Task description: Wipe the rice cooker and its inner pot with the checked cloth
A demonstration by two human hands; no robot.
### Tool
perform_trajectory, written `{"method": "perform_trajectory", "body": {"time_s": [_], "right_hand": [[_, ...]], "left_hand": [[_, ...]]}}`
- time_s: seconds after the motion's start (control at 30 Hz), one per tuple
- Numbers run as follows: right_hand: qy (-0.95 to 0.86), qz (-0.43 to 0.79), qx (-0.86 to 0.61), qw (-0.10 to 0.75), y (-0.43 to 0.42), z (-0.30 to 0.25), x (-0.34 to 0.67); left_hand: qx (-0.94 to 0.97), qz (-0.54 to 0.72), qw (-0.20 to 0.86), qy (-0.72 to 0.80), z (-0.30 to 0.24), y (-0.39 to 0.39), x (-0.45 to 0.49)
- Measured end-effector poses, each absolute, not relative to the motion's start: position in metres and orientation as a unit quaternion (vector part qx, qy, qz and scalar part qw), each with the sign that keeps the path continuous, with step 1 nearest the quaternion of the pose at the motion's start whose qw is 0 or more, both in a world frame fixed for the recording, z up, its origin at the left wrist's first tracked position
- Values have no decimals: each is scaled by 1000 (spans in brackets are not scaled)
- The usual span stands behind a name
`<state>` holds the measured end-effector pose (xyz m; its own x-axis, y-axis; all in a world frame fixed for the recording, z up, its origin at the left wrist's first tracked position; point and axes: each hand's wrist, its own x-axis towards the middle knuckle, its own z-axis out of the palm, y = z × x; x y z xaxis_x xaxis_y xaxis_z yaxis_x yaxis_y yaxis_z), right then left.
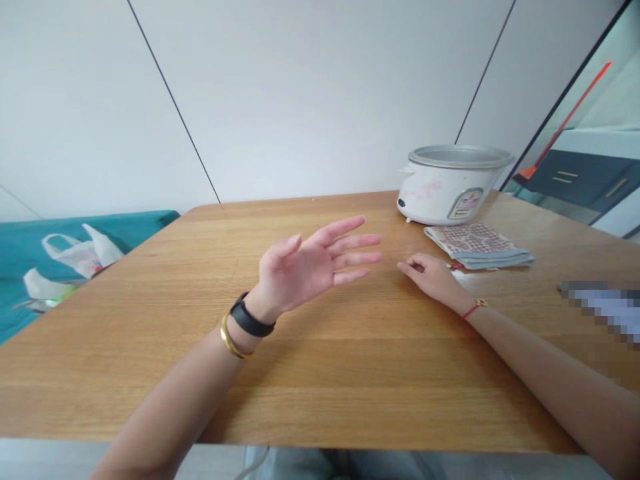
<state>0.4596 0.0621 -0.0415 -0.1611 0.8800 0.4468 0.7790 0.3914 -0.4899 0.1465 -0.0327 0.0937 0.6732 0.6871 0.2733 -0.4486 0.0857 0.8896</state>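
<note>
My left hand (315, 260) is held up over the table (320, 367), palm showing, its fingers stretched out and apart with nothing in them. A black wristband and a gold bangle circle that wrist. To its right, my right hand (430, 277) lies low by the tabletop with fingers loosely curled in; no object shows in it. A thin red cord bracelet is on the right wrist. Just beyond this hand is a folded patterned cloth (480, 245) with blue-grey edges. Behind the cloth stands a white rice cooker (440, 193), lidless, with a grey rim.
A blurred-out flat item (605, 310) lies at the table's right edge. Left of the table, plastic bags (83, 252) rest on a teal sofa (20, 243). A white wall (300, 100) rises behind. An orange-handled broom (570, 123) leans at the far right.
</note>
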Motion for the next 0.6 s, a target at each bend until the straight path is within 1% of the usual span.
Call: {"method": "perform_trajectory", "body": {"time_s": [0.1, 0.27, 0.6], "right_hand": [[-758, 78, -547, 346, 63, -43, 461], [-760, 90, -544, 344, 65, -46, 462], [-765, 74, -542, 339, 63, -41, 459]], "left_hand": [[583, 403, 698, 103, 97, -34, 144], [502, 407, 756, 105, 105, -39, 146], [451, 383, 801, 92, 102, -43, 153]]}}
